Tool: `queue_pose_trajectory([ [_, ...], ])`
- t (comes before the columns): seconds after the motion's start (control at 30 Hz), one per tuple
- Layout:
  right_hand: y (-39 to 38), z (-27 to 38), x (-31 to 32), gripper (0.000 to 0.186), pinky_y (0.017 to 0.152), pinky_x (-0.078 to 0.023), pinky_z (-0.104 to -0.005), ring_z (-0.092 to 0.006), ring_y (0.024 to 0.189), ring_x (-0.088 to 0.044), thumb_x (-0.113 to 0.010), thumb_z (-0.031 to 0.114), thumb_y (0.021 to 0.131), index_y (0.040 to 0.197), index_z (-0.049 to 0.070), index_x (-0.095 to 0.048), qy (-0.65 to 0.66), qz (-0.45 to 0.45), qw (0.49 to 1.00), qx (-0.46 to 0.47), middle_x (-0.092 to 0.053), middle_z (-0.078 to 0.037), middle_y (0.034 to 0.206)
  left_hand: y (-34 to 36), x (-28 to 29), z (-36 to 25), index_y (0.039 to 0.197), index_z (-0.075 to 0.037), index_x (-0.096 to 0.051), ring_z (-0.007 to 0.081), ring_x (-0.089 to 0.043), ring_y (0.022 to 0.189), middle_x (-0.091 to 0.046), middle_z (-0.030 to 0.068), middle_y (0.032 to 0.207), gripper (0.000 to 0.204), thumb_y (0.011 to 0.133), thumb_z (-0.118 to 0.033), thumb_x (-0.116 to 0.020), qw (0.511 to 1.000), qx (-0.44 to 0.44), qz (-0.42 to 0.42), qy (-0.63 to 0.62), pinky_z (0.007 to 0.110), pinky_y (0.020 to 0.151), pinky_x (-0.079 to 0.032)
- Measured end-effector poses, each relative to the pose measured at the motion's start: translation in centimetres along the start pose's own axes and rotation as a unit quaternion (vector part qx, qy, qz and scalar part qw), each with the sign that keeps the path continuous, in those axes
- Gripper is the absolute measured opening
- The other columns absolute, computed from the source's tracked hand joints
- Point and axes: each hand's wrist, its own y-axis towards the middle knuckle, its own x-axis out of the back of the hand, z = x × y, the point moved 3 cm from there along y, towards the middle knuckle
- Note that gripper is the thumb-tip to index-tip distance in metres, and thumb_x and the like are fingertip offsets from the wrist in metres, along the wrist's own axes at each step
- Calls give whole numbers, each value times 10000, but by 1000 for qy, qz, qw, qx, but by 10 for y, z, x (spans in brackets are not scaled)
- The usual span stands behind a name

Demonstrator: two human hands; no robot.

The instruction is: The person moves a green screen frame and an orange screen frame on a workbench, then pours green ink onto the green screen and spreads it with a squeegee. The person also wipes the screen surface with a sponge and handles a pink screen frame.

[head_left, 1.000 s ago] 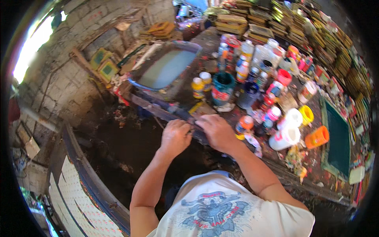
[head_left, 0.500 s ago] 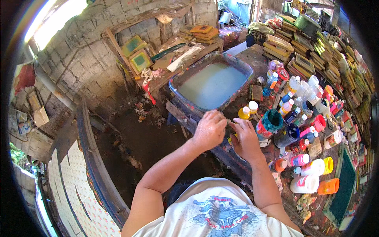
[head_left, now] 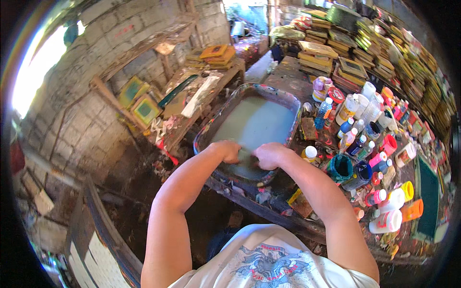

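Both my hands are over the near part of a large paint-stained basin (head_left: 198, 139) of cloudy, bluish-grey water (head_left: 259, 117). My left hand (head_left: 225, 151) is at the near left of the water, its fingers curled closed. A short gap away, my right hand (head_left: 270, 156) dips over the near right part, also with bent, closed fingers pointing down. The fingertips of both are hidden at the water, and whatever they hold cannot be made out. A white-capped yellow bottle (head_left: 309, 153) stands close to my right forearm.
Right of the basin, the worktable holds a dark-teal paint tub (head_left: 340, 168), several bottles and an orange jar (head_left: 413, 210). Stacks of wooden frames (head_left: 317, 53) rise behind. A wooden bench (head_left: 185, 103) stands at left, and a curved board (head_left: 103, 225) at lower left.
Both hands have moved from the basin's near edge, where they were close together, forward over the water and apart. The view has shifted, and the basin now appears nearer.
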Motion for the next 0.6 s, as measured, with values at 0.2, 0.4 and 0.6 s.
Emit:
queue_pose_trajectory([
  [0.2,41,-25,-25,298,962,-646,-514,-354,1197,-783,-714,269,952,1183,139,-852,-88,103,985,-103,-804,-137,1320,97,15,37,1437,-71,-722,403,-712,1321,-725,266,1426,612,850,-235,-779,992,-80,51,85,529,1099,-578],
  [0.4,34,-16,-12,307,970,-641,-512,-341,1211,-783,-705,235,957,1201,107,-838,-79,132,983,-101,-816,-136,1292,204,25,37,1286,-84,-826,381,-727,1306,-748,208,1424,451,870,-231,-737,973,-137,68,174,503,1092,-579],
  [0.6,45,-24,-23,279,975,-625,-487,-324,1181,-793,-703,220,956,1169,101,-838,-68,94,981,-157,-826,-127,1258,268,33,5,1209,-64,-847,376,-756,1243,-787,222,1319,433,887,-326,-724,963,-210,10,168,504,1066,-585],
])
